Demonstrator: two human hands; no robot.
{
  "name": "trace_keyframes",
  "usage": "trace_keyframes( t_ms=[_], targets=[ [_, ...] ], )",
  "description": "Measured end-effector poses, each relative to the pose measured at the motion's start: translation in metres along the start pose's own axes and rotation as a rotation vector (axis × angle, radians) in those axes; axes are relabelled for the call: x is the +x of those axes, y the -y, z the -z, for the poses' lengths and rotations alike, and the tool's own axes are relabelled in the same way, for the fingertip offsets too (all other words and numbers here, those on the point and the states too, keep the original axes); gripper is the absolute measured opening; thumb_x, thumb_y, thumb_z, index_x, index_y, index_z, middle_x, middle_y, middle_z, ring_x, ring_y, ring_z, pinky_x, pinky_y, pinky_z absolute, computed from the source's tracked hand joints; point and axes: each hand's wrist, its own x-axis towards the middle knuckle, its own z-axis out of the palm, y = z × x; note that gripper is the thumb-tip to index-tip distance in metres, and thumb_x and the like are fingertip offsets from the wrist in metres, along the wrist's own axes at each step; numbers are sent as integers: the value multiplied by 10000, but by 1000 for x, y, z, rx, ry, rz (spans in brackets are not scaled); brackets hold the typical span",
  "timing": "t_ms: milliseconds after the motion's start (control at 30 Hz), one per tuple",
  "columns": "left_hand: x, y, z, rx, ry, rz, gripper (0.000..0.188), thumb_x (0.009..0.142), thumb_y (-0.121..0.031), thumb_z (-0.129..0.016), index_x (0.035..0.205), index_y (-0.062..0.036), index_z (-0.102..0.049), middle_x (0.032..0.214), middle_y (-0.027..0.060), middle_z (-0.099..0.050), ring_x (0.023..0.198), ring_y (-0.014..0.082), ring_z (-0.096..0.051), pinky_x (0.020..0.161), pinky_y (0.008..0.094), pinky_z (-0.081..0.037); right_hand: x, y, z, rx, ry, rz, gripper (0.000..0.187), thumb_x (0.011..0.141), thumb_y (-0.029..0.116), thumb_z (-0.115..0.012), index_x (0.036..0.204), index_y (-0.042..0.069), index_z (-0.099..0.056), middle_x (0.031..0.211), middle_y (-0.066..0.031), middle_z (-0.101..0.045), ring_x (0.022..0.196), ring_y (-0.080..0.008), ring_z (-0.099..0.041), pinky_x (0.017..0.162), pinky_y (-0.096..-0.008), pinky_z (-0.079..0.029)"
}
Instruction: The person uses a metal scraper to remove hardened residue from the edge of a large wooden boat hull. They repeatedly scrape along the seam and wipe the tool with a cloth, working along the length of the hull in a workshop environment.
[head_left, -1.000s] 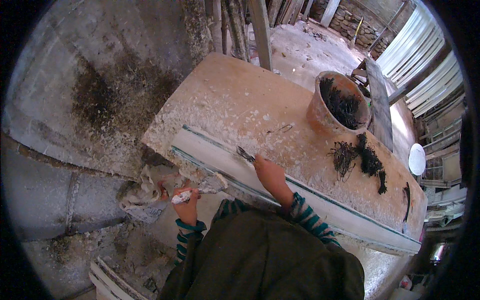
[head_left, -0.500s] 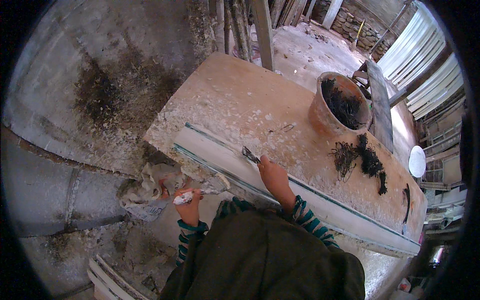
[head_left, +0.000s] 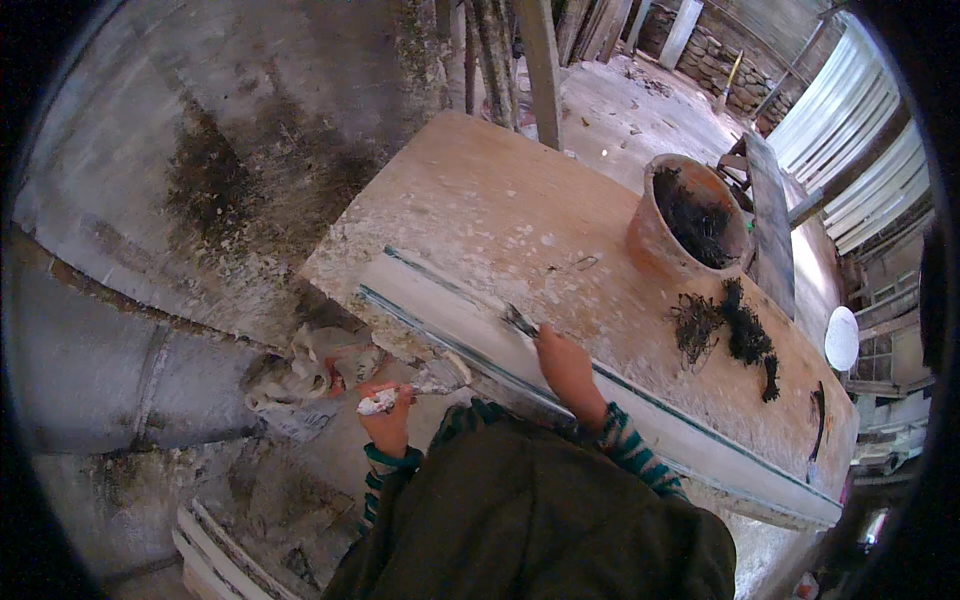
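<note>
While the left hand [head_left: 387, 425] grips a trowel [head_left: 436, 378], the right hand [head_left: 568, 374], clutching a tool [head_left: 519, 321], has neared the worktop's [head_left: 480, 170] front edge.

The scene was viewed from the person's head, through the left one of two fisheye cameras worn side by side. The lens was pointed steeply downward, so that the dark garment [head_left: 520, 510] was shown from above at the lower edge, with the left hand [head_left: 388, 415] and the right hand [head_left: 565, 365] at close range. The slanting tabletop [head_left: 480, 180] was framed beyond, and white strips [head_left: 835, 130] farther off were caught at upper right, near the dark, rounded rim.
</note>
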Motion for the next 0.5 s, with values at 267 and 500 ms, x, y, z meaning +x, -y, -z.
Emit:
trace_keyframes(
  t_ms=[267, 500],
  targets=[
    [-2, -4, -8, 47, -20, 92, 206, 751, -34, -681, 854, -8, -505, 760, 82, -567, 656, 144, -575, 578, 279, -514, 44, 18, -19, 65, -42, 137, 207, 875, 236, -454, 997, 70, -437, 764, -202, -590, 724, -390, -576, 608, -490, -439],
    [-1, 12, -87, -35, 492, 211, 197, 754, -56, -685, 849, -19, -517, 749, 73, -580, 654, 135, -580, 584, 264, -523, 1, -21, 52, 268, -171, -68, 226, 865, 276, -493, 948, 66, -476, 780, -198, -595, 741, -407, -564, 620, -470, -425]
  ],
)
